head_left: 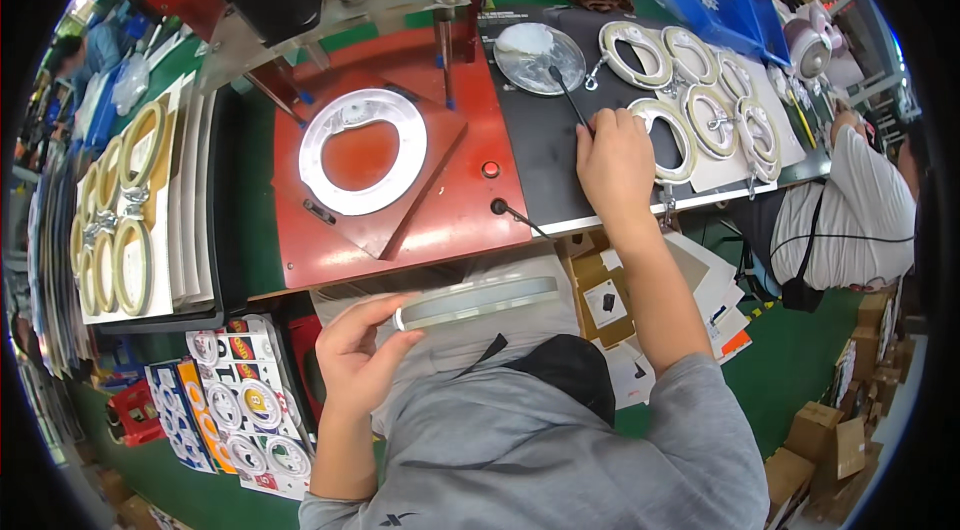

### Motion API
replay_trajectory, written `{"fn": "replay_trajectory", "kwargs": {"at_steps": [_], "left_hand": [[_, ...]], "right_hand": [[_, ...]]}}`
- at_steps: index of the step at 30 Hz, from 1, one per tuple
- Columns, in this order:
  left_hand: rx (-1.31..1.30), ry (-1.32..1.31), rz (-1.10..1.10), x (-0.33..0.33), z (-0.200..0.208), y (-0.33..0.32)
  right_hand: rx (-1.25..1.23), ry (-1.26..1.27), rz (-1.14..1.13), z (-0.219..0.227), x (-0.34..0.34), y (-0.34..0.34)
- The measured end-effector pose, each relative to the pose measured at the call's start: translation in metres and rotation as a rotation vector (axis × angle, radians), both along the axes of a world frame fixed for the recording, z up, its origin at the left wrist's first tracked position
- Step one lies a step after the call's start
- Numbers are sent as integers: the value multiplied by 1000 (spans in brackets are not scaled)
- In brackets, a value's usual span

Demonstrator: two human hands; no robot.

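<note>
Measured from the middle of the head view, the pale round piece (480,302) sits just below, at six o'clock, turned nearly edge-on above the person's lap and clear of the bench. The left hand (360,350), between seven and eight o'clock, pinches its left end, fingers above and thumb below. The right hand (615,160), at two o'clock, has its fingers closed around a thin black stick (572,105), though the fingertips are partly hidden. The stick points up and left, its tip at the round dish (574,58) near one o'clock, which bears a white clump (524,38). The work on the held piece looks partway along: it is in hand and the stick is at the dish, but the two are well apart, and whether any of the white stuff is already on the piece cannot be told. At two o'clock, six rings with chains (690,100) lie on pale card and look further along, perhaps finished; six similar ones stand on a board (130,220) at nine o'clock. At ten o'clock a white ring (413,155) rests on the red press (450,235), touched by neither hand; whether it is a workpiece or part of the machine is unclear. Printed cards with round pieces (262,405) at eight o'clock seem to be left for later.
</note>
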State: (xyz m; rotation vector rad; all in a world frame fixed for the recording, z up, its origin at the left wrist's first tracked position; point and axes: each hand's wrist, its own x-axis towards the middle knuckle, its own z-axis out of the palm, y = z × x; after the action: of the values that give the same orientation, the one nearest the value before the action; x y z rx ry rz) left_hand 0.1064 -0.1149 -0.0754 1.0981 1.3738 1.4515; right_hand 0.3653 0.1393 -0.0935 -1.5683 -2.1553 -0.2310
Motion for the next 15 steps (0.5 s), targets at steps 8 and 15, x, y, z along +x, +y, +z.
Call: {"fn": "replay_trajectory", "kwargs": {"at_steps": [8, 15], "left_hand": [[80, 76, 19, -8, 12, -7], [186, 252, 27, -10, 26, 4]], "right_hand": [[-5, 381, 28, 20, -11, 30], [76, 305, 94, 16, -22, 74]]}}
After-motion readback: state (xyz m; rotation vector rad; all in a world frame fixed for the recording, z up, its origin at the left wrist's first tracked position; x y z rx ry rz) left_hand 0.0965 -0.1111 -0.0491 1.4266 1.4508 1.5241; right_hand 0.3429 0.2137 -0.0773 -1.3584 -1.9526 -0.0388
